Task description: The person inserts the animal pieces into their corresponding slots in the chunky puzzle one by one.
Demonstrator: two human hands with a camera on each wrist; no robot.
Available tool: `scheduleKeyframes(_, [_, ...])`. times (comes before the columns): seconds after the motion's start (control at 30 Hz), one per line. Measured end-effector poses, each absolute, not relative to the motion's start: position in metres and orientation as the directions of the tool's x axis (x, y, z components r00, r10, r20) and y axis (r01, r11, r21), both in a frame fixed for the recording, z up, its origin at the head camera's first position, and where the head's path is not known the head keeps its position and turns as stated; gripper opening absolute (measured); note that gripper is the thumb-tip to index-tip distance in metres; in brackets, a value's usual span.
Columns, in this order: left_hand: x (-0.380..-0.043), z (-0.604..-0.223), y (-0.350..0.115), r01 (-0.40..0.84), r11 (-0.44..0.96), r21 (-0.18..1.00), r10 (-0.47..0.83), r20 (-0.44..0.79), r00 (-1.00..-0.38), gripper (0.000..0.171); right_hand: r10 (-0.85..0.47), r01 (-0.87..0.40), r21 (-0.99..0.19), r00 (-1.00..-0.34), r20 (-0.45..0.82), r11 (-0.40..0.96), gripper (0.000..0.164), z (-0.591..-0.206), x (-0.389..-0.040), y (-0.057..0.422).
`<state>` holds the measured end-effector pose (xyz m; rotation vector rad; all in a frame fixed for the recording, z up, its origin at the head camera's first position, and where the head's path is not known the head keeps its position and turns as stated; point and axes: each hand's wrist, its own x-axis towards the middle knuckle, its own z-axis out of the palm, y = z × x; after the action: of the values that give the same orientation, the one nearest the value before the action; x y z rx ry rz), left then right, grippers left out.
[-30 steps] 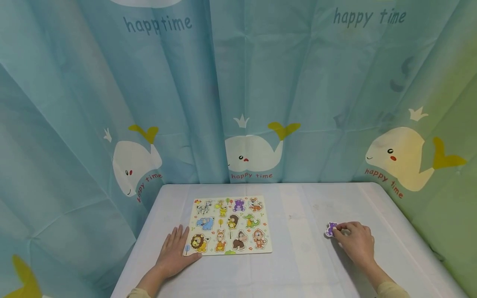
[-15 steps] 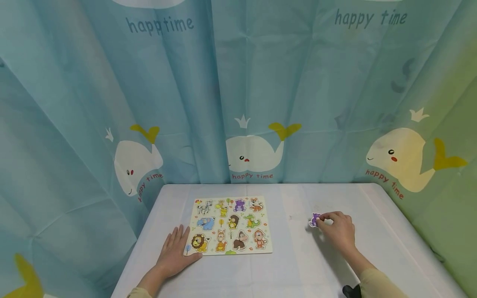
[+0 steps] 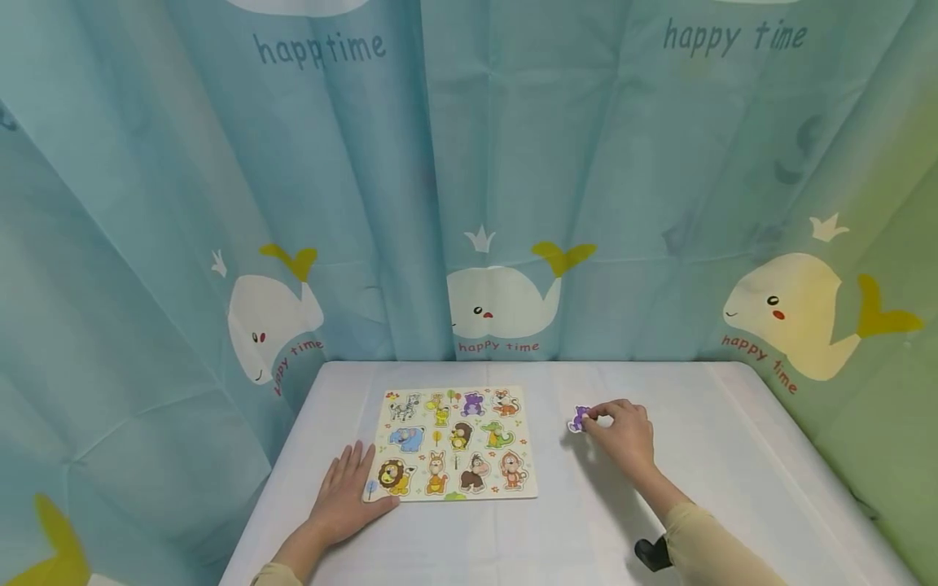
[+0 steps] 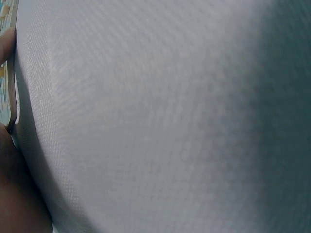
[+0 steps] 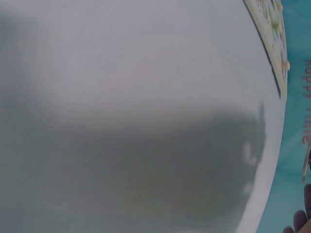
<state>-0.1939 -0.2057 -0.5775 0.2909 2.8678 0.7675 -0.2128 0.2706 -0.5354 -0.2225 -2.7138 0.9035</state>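
Between thumb and fingers, my right hand (image 3: 625,435) pinches a purple hippo-like puzzle piece (image 3: 580,418), held tilted above the table to the right of the board. The animal puzzle board (image 3: 452,465) lies flat at the left, with rows of pieces such as a lion (image 3: 395,478), an elephant (image 3: 406,439) and a crocodile (image 3: 500,435). A matching purple figure (image 3: 472,404) shows in the board's top row. My left hand (image 3: 346,496) rests with spread fingers at the board's lower left corner, thumb along the front edge. In the right wrist view, fingertips (image 5: 300,219) show at the edge.
A white cloth covers the table (image 3: 557,537). Behind it hangs a blue curtain (image 3: 506,163) with whale prints, its folds reaching the table's back edge. A black wrist device (image 3: 652,554) sits under the right sleeve.
My right hand has carried the purple piece leftward and slightly back, toward the puzzle board. The left hand stays in place at the board's corner.
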Motion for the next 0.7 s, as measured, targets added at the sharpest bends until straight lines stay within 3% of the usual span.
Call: scheduleKeyframes(0.7, [-0.195, -0.586, -0.207, 0.17, 0.846, 0.505, 0.227, -0.053, -0.973, 0.112, 0.189, 0.036, -0.615, -0.964, 0.186, 0.788, 0.015, -0.534, -0.251, 0.197])
